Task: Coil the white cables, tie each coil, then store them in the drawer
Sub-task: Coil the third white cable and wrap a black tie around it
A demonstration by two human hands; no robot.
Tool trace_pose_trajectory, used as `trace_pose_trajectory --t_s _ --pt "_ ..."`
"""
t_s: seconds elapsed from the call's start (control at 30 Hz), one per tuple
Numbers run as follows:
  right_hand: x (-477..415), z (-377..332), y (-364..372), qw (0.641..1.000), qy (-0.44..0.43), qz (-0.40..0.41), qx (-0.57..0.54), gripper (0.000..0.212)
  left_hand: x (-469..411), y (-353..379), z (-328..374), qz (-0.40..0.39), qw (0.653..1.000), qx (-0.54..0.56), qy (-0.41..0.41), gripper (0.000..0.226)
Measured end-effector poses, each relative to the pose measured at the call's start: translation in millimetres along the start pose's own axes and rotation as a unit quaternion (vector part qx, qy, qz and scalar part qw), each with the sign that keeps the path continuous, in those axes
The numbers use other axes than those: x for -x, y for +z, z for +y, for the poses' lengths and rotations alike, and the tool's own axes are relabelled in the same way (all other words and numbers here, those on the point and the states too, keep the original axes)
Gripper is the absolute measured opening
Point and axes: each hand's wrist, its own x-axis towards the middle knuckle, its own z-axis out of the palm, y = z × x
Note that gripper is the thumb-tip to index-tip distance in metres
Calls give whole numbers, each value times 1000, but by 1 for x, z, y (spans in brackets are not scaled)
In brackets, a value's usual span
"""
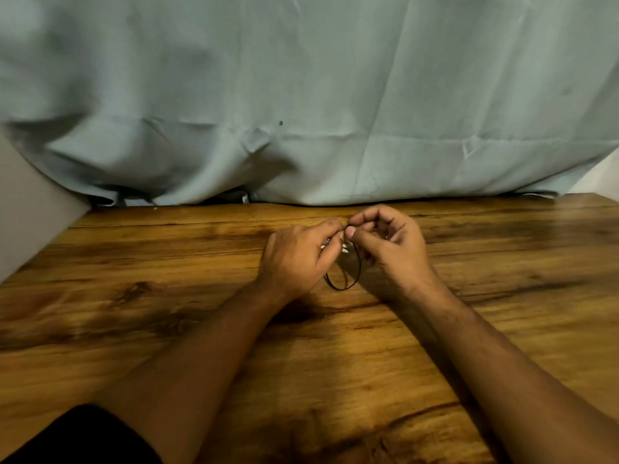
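The left hand (294, 259) was curled round the white cable (344, 250), which was mostly hidden in its fingers, above the middle of the table (167, 262). The right hand (392, 249), touching it, pinched a thin black band (341, 287) between thumb and forefinger. The band's loop hung between the two wrists.

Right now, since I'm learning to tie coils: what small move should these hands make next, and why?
Probably pull the black tie snug. The right hand pinches its top, the left hand grips the white cable, of which only bits show, and the tie's loop hangs slack below them over the table.
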Motion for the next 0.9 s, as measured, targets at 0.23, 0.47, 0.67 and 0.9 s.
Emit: trace_pose_trajectory --t_s 0.23,0.47,0.67,0.9 --pt "-1 -3 -5 1000 15 -16 -3 13 -1 -1 -1 -17 999 39 -18 24" --pt "-3 0 -9 1000 7 -5 4 22 -2 -2 1 -27 996 80 -21 22" --pt "-1 -3 -7 1000 19 -9 -17 13 -3 -1 -1 -27 994 97 -33 20" --pt "-2 -15 -11 998 28 17 -61 8 -5 2 -5 -31 987 137 -76 13"
